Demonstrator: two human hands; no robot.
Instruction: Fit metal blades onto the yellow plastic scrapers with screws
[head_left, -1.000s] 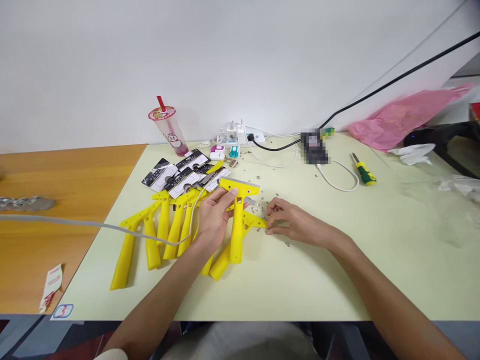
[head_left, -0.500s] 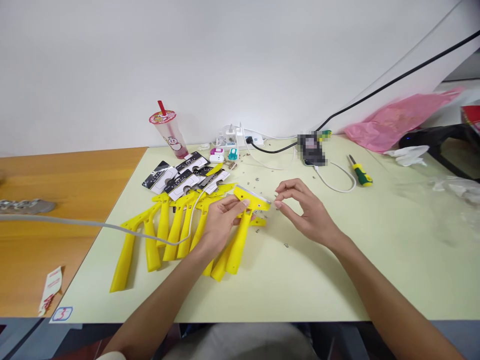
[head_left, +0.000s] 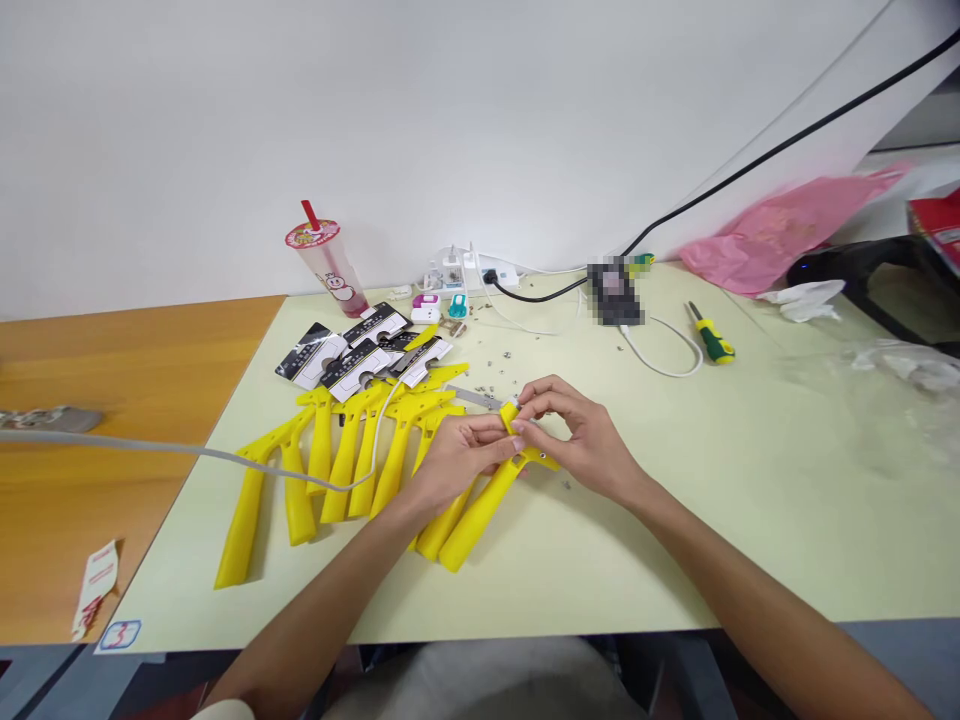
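Observation:
My left hand (head_left: 463, 455) grips a yellow plastic scraper (head_left: 480, 518) by its head, with the handle slanting down toward the front edge. My right hand (head_left: 581, 435) is closed at the other side of that head, thumb and fingertips pinching it. Whether a small part is also between those fingertips is hidden. Under the left hand and to its left lie several more yellow scrapers (head_left: 349, 470), handles toward me. A grey metal blade (head_left: 474, 397) shows just beyond the left fingers. Tiny metal fasteners (head_left: 507, 355) are scattered behind the hands.
Black-and-white cards (head_left: 352, 370) lie behind the scrapers, near a cup with a red straw (head_left: 328, 270). A power strip (head_left: 480, 278) is by the wall. To the right are a screwdriver (head_left: 712, 335), a white cable (head_left: 664, 372) and a pink bag (head_left: 765, 245). A grey cable (head_left: 187, 447) crosses from the left.
My right hand has moved left and closed on the scraper's head, from which it was apart before. The scraper has turned in my left hand, its head now tilted down to the right.

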